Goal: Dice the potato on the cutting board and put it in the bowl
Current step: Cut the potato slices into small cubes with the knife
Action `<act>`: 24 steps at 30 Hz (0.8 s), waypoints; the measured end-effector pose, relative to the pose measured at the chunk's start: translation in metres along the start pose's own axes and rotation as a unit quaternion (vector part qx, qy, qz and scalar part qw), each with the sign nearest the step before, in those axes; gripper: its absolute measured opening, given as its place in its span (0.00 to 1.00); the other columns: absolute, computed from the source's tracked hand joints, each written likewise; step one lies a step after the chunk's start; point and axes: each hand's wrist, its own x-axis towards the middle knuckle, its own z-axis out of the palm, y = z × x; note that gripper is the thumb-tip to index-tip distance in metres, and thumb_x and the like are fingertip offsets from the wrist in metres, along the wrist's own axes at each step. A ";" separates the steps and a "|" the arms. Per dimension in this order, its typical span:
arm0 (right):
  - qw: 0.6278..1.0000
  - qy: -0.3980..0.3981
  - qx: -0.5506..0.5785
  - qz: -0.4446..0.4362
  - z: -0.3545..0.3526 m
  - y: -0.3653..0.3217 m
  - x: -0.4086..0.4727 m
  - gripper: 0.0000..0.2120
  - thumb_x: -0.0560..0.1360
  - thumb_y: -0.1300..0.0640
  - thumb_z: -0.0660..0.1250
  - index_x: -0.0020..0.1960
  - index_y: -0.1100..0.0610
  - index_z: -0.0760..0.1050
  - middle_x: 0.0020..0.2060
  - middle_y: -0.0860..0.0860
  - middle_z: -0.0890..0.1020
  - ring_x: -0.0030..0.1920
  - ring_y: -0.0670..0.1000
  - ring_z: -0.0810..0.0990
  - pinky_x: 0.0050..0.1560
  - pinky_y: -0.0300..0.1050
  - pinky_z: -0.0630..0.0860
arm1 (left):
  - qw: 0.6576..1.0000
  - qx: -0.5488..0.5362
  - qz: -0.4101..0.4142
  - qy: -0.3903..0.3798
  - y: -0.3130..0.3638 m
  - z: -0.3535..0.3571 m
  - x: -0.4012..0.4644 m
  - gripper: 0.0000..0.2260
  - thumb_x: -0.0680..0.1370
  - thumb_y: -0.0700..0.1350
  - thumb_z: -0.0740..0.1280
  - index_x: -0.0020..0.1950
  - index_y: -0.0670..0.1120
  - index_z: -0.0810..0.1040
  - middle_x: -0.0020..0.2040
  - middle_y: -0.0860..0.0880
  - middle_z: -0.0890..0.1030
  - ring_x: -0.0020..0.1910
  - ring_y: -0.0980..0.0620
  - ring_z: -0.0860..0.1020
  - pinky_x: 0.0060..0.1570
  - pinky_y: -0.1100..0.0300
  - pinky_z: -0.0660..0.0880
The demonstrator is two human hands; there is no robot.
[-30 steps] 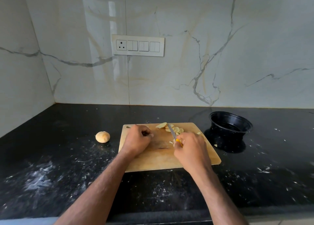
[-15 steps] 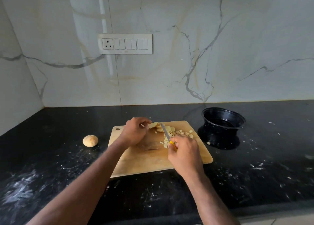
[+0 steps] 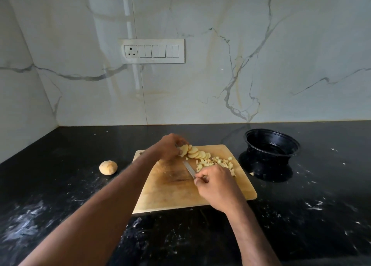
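Note:
A wooden cutting board (image 3: 172, 193) lies on the black counter. At its far edge a fanned row of potato slices (image 3: 195, 153) rests, and my left hand (image 3: 169, 148) pinches the leftmost slices. To the right of them lies a pile of diced potato (image 3: 217, 162). My right hand (image 3: 215, 187) grips a small knife (image 3: 189, 169), its blade pointing up and left over the board. The black bowl (image 3: 272, 145) stands to the right of the board; nothing shows inside it.
A whole potato piece (image 3: 108, 167) sits on the counter left of the board. A stray potato bit (image 3: 251, 173) lies by the bowl's base. A marble wall with a switch panel (image 3: 153, 51) rises behind. White specks dot the counter.
My left hand has reached farther back onto the potato slices and taken hold of them. My right hand has drawn the knife back toward me, away from the diced pile.

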 end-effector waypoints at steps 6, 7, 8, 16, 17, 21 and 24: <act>0.999 -0.031 0.022 -0.007 -0.002 0.002 -0.003 0.07 0.75 0.53 0.71 0.50 0.50 0.85 0.27 0.36 0.75 0.22 0.43 0.74 0.22 0.34 0.66 | 0.992 -0.077 0.005 0.095 -0.008 -0.004 -0.014 0.09 0.73 0.35 0.76 0.50 0.45 0.84 0.48 0.48 0.82 0.48 0.51 0.79 0.48 0.56 0.77; 0.999 -0.033 0.028 -0.007 -0.003 0.002 -0.003 0.07 0.74 0.53 0.71 0.50 0.50 0.85 0.27 0.36 0.76 0.22 0.43 0.74 0.22 0.34 0.66 | 0.990 -0.098 0.010 0.097 -0.009 -0.006 -0.019 0.07 0.73 0.34 0.76 0.48 0.44 0.84 0.47 0.47 0.83 0.47 0.51 0.79 0.48 0.56 0.78; 0.999 -0.037 0.031 -0.008 -0.003 0.002 -0.003 0.07 0.74 0.53 0.71 0.50 0.50 0.86 0.29 0.36 0.78 0.24 0.41 0.75 0.23 0.34 0.67 | 0.989 -0.116 0.016 0.093 -0.009 -0.009 -0.025 0.06 0.73 0.33 0.75 0.46 0.43 0.84 0.45 0.46 0.83 0.45 0.52 0.79 0.48 0.56 0.78; 0.999 -0.017 0.038 -0.020 -0.004 0.001 -0.010 0.08 0.73 0.55 0.73 0.51 0.47 0.85 0.21 0.43 0.74 0.22 0.45 0.67 0.27 0.48 0.70 | 0.984 -0.125 0.069 0.104 -0.026 -0.014 -0.076 0.11 0.73 0.26 0.70 0.40 0.41 0.86 0.42 0.45 0.85 0.46 0.47 0.84 0.52 0.54 0.82; 0.999 -0.006 0.036 -0.022 -0.004 0.001 -0.011 0.09 0.73 0.56 0.73 0.53 0.47 0.84 0.21 0.44 0.73 0.22 0.45 0.67 0.28 0.49 0.72 | 0.986 -0.115 0.072 0.099 -0.030 -0.014 -0.081 0.13 0.73 0.26 0.70 0.40 0.42 0.86 0.43 0.46 0.86 0.47 0.49 0.83 0.53 0.54 0.82; 0.998 0.047 0.032 -0.035 -0.002 -0.002 -0.015 0.17 0.75 0.55 0.71 0.64 0.47 0.80 0.22 0.43 0.72 0.24 0.46 0.69 0.35 0.44 0.78 | 0.988 -0.055 0.072 0.124 -0.042 -0.011 -0.093 0.14 0.77 0.30 0.68 0.50 0.47 0.87 0.47 0.55 0.85 0.50 0.59 0.82 0.54 0.62 0.79; 0.996 0.073 0.025 -0.043 -0.001 -0.005 -0.018 0.18 0.77 0.53 0.70 0.67 0.48 0.78 0.23 0.44 0.72 0.25 0.46 0.70 0.39 0.42 0.79 | 0.987 -0.029 0.067 0.140 -0.043 -0.010 -0.100 0.06 0.76 0.44 0.75 0.52 0.52 0.86 0.45 0.58 0.83 0.46 0.62 0.79 0.46 0.65 0.75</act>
